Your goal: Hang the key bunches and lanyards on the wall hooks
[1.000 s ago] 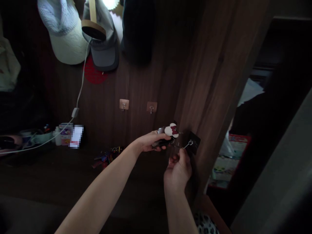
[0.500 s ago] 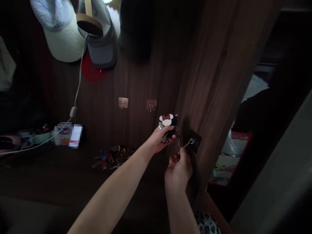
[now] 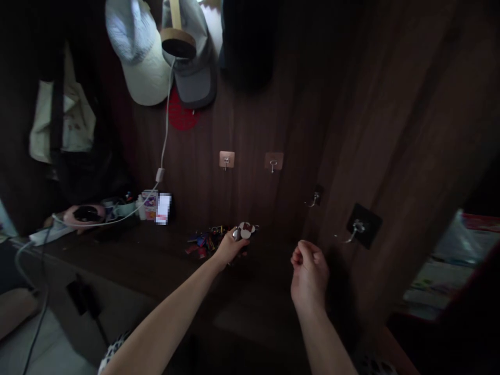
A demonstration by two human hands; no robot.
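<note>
My left hand (image 3: 230, 247) is closed round a bunch of keys with a mouse-head keychain (image 3: 246, 230), white with a red bow. It hovers just over the right side of a pile of keys and colourful keyrings (image 3: 203, 242) on the dark counter; the fingers hide most of the bunch. My right hand (image 3: 310, 268) is curled into a loose fist, with nothing visible in it. To its right a metal hook on a black adhesive plate (image 3: 365, 225) hangs bare on the side panel, and a smaller hook (image 3: 315, 199) sits above the hand.
Two more hooks on copper-coloured plates (image 3: 227, 159) are on the back panel. Caps (image 3: 146, 78) hang above, with a white cable (image 3: 166, 130) running down. Small boxes (image 3: 149, 204), a blurred-out phone-like item (image 3: 163, 208) and a power strip (image 3: 50, 234) line the counter's left.
The key bunch has come off the hook on the black plate. My left hand has carried it left and down to the pile, while my right hand has let go of its ring.
</note>
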